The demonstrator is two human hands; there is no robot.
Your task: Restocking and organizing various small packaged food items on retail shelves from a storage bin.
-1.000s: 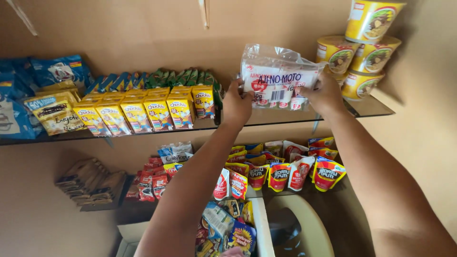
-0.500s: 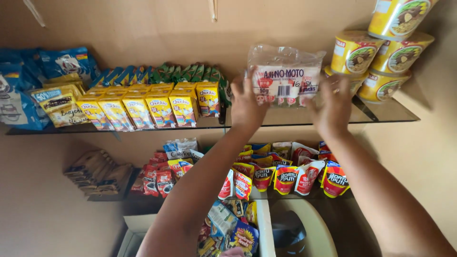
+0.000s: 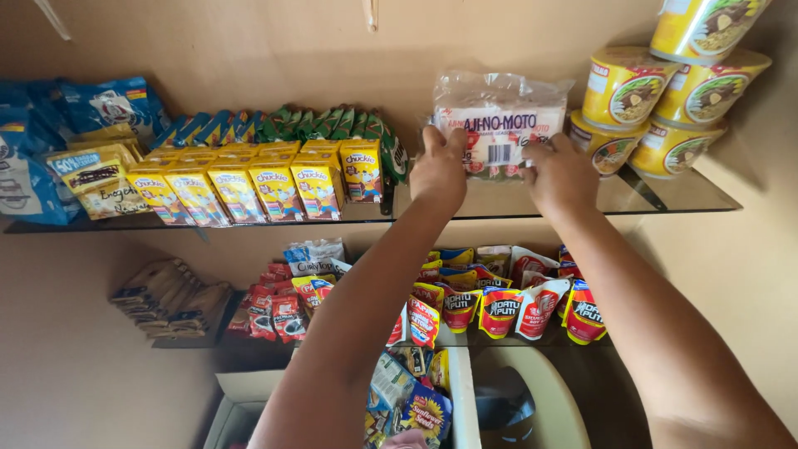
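Note:
A clear plastic bag of small white-and-red sachets (image 3: 499,116) stands on the upper glass shelf (image 3: 682,193), close to the back wall. My left hand (image 3: 440,170) grips its lower left corner and my right hand (image 3: 561,173) holds its lower right edge. Both arms reach up from below. Stacked yellow instant-noodle cups (image 3: 657,100) sit just right of the bag. Rows of yellow drink cartons (image 3: 274,187) stand to the left of it.
Blue snack bags (image 3: 75,141) fill the shelf's left end. A lower glass shelf holds red and yellow pouches (image 3: 515,299) and brown packets (image 3: 170,298). Below are an open cardboard box (image 3: 249,395) with assorted packets (image 3: 407,399) and a pale plastic chair (image 3: 549,399).
Both hands have carried the sachet bag forward and down onto the upper shelf beside the noodle cups. My fingers have slid to its lower edge.

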